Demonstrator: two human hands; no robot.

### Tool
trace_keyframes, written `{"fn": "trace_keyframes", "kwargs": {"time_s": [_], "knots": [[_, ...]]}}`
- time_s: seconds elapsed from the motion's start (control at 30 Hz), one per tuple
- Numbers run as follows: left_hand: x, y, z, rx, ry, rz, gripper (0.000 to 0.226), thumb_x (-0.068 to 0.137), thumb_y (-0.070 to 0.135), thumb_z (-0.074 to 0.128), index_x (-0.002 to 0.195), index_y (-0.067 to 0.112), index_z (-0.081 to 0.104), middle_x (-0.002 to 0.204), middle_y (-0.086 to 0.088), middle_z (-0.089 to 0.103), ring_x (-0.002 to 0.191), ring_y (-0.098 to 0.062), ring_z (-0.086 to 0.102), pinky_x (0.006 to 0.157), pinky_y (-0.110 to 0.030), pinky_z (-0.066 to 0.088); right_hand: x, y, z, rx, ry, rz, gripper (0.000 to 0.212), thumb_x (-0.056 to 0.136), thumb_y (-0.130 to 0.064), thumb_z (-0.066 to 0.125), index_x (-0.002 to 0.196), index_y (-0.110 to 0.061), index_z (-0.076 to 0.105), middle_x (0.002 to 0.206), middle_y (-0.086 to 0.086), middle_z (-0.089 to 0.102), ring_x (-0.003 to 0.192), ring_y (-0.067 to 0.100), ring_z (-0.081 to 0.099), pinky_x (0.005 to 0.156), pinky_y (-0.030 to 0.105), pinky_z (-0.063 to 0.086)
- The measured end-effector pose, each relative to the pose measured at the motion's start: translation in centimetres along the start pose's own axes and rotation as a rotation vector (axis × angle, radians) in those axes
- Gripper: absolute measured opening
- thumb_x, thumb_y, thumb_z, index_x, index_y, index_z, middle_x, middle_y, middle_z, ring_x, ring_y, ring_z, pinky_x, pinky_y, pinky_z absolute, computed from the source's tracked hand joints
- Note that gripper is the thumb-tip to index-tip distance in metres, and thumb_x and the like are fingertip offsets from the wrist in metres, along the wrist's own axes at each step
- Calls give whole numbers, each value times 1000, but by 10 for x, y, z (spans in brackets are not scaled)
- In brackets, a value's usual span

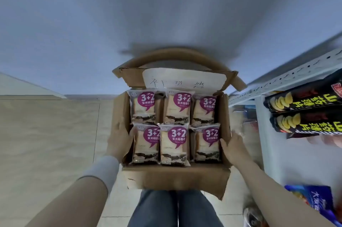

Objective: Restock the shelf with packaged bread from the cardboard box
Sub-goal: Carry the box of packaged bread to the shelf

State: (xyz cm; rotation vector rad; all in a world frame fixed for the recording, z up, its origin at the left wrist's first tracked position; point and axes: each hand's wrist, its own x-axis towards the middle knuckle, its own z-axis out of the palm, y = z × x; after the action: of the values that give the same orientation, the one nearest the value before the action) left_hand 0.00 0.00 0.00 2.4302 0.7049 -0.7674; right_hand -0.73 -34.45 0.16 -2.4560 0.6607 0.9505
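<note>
Head view looks straight down into the open cardboard box (175, 176), which the person holds in front of the body, above the tiled floor (46, 134). The left hand (119, 138) clamps the left wall and the right hand (234, 145) the right wall. Each thumb hooks over the rim to the inside, while the fingers lie outside and are mostly hidden.

The step in hand looks like bringing the box to the shelf (277, 78), which stands just to the person's right. To do it well:

- Keep the box level so the packs do not slide toward one wall.
- Grip low enough that the soft walls do not bow.
- Set the box somewhere steady near the shelf before freeing a hand to pick.
- Mind the raised rear flap, which could catch on the shelf edge.

The bread packs (174, 143) fill the box in two rows of three, lying flat and face up, edges overlapping slightly. Each is a clear wrapper showing pale sliced bread with a dark band near its lower end, under a purple speech-bubble label reading "3+2". They look light and squashable, so a gentle pinch at the wrapper edge should suit them.

A handwritten paper sheet (183, 78) is fixed inside the rear flap. Dark crisp bags (303, 100) and a blue packet (314, 199) already sit on the shelf.
</note>
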Motion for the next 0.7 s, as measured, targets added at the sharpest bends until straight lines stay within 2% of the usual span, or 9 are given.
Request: {"fn": "trace_keyframes", "kwargs": {"time_s": [0.03, 0.1, 0.17, 0.23, 0.3, 0.53, 0.7], "knots": [[11, -2, 0, -95, 13, 2, 57, 95, 36, 44, 139, 2, 31, 141, -21, 39, 128, -39, 38, 104, -46, 33, 10, 0, 2, 78, 22, 33, 63, 96, -34, 41, 146, -4, 17, 149, 18, 27, 135, 33, 34, 108, 42, 31], [33, -8, 4, -240, 15, 10, 51, 97, 26, 43, 139, 0, 30, 141, -21, 41, 132, -39, 37, 105, -42, 31, 29, 0, 5, 181, 37, 60, 55, 98, -32, 38, 143, -2, 26, 147, 18, 36, 132, 33, 38, 105, 39, 34], [47, -9, 9, -334, -24, -55, 51, 99, 28, 37, 144, 8, 24, 147, -13, 37, 135, -34, 35, 108, -40, 29, 40, -2, 7, 231, 15, 77, 45, 99, -32, 36, 131, -1, 39, 134, 19, 50, 121, 35, 49, 90, 34, 39], [56, -7, 16, -368, -18, -91, 44, 100, 32, 33, 139, 12, 33, 140, -13, 46, 127, -34, 43, 100, -39, 35, 45, -4, 10, 251, 29, 58, 33, 99, -32, 35, 112, -4, 47, 119, 22, 59, 108, 37, 55, 76, 31, 36], [54, -6, 21, -362, 22, -106, 38, 100, 30, 33, 131, 10, 42, 129, -16, 54, 118, -35, 49, 88, -35, 36, 42, -1, 12, 259, 61, 47, 26, 99, -31, 34, 99, -8, 46, 109, 22, 62, 101, 37, 57, 72, 30, 35], [48, -4, 19, -233, 132, -61, 36, 100, 28, 32, 120, 3, 49, 114, -29, 59, 106, -44, 52, 75, -37, 32, 43, 6, 14, 233, 149, -24, 37, 99, -29, 33, 110, 0, 52, 104, 25, 64, 96, 40, 59, 71, 32, 38], [30, -6, 12, -212, 132, -35, 33, 100, 29, 32, 113, 5, 50, 105, -28, 60, 97, -43, 54, 73, -37, 34, 23, 14, 14, 221, 186, -25, 33, 100, -25, 34, 103, 3, 52, 96, 28, 64, 90, 42, 59, 67, 33, 35]]}}
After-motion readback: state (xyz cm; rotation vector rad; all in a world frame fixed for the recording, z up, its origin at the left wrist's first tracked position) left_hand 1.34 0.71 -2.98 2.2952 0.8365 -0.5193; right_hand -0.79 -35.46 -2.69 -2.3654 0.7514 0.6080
